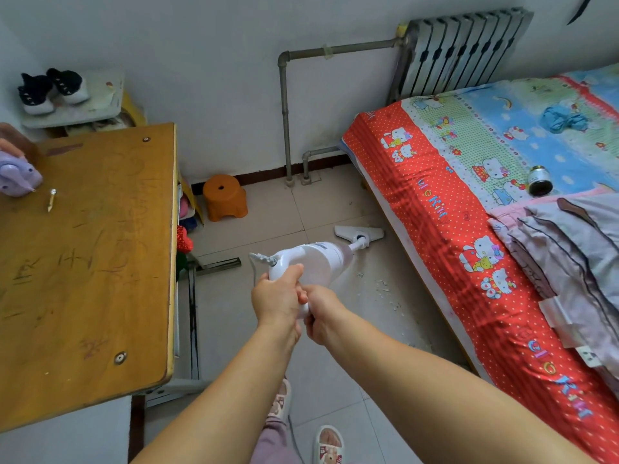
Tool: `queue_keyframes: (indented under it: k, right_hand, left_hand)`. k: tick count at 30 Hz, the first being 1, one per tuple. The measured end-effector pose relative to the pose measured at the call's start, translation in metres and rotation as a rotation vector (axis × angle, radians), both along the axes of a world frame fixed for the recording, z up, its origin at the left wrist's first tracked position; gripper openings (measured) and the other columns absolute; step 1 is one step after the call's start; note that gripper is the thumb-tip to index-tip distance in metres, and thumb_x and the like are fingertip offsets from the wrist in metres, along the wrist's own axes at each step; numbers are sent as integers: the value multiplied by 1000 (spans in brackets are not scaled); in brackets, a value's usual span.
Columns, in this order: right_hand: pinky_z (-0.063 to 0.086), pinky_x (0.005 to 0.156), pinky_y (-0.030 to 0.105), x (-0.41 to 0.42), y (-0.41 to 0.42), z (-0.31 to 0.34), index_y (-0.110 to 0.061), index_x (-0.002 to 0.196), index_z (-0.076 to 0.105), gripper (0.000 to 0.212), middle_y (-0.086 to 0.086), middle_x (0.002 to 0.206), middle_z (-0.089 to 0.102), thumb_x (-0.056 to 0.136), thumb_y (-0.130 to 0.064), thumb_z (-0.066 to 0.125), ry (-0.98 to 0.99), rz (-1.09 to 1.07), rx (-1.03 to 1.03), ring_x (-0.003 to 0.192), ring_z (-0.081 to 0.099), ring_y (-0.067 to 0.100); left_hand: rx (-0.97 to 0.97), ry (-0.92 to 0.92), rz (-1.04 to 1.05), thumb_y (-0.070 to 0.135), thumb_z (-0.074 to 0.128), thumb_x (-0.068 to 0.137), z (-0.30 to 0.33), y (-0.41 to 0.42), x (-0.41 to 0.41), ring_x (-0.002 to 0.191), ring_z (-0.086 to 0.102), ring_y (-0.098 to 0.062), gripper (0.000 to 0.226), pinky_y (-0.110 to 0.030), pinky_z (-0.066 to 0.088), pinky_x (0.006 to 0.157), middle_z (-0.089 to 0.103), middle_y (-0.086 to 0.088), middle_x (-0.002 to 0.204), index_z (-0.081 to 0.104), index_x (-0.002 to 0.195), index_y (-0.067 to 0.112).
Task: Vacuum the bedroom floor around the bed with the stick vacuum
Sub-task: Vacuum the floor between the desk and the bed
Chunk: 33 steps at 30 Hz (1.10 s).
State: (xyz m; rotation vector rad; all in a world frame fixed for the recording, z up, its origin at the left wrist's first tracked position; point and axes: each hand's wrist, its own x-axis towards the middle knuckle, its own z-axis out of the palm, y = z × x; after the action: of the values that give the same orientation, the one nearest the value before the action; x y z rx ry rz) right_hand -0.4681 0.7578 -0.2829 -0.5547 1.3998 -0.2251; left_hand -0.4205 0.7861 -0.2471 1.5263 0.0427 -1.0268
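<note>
White vacuum (315,262) gripped in both my hands, between desk and bed.
My left hand (276,301) and right hand (321,309) curl around its handle; farther off, its floor head (359,233) rests on the tiles (274,209) beside the red-sheeted bed (435,209).

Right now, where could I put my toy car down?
The wooden desk is mostly bare between the purple toy and its near edge. The bed is free along its red border. The folded bedding crowds the near end.
</note>
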Motion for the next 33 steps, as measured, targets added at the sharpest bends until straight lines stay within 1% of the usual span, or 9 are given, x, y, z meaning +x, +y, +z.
queue_keyframes:
  k: [3,5,9,12,17,20,23,28,33]
  right_hand:
    - [31,41,16,0,-12,6,-19,60,45,33,-12,25,42,92,-15,43,38,-5,-9,43,44,4]
    - [29,41,16,4,-20,11,-20,61,42,32,-12,23,40,92,-15,42,57,-19,-14,41,42,3]
    - [30,43,17,14,-31,15,-21,65,43,26,-12,24,43,91,-16,44,64,-57,-8,48,42,4]
    - [27,40,16,28,-41,11,-21,70,49,17,-8,35,42,87,-19,48,84,-60,-15,43,34,7]
    - [21,29,9,50,-53,5,-21,71,51,18,-10,27,40,88,-17,52,52,-78,-38,24,30,4]
    - [23,27,7,63,-59,2,-20,73,51,18,-11,26,42,90,-17,52,28,-91,-22,18,33,1]
    - [24,30,7,74,-62,-3,-20,76,53,13,-11,27,41,89,-19,52,42,-80,-3,18,33,2]
    - [22,29,8,84,-73,-10,-18,70,50,17,-9,27,37,87,-16,52,62,-65,-4,20,30,4]
    - [21,34,10,96,-90,-20,-18,72,50,11,-3,45,34,83,-20,53,95,-56,-14,28,27,7]
  left_hand:
    - [-9,46,29,4,61,83,-2,-10,4,30,35,-11,24,-23,37,50,38,4,29,42,70,11]
    - [-5,81,43,5,61,83,-3,-19,10,32,36,-12,26,-25,39,53,39,5,29,42,68,11]
    - [1,156,89,9,64,84,-5,-33,21,28,38,-9,26,-26,40,55,40,6,29,42,69,10]
    - [-13,201,123,9,64,85,-6,-43,36,27,38,-7,26,-25,41,55,39,6,29,42,71,10]
    - [-5,189,119,11,64,84,-8,-55,63,26,39,-6,24,-25,41,56,40,7,30,44,72,11]
    - [-5,164,119,9,64,84,-9,-58,77,28,38,-8,25,-24,41,52,41,4,37,43,71,12]
    - [-1,134,121,8,64,84,-13,-63,88,30,36,-8,26,-21,39,45,40,0,46,42,70,13]
    - [1,166,177,8,65,83,-17,-72,96,30,36,-7,25,-21,40,46,40,5,37,43,72,13]
    - [-15,183,176,7,64,84,-18,-88,106,29,36,-6,24,-16,40,41,39,7,34,44,71,13]
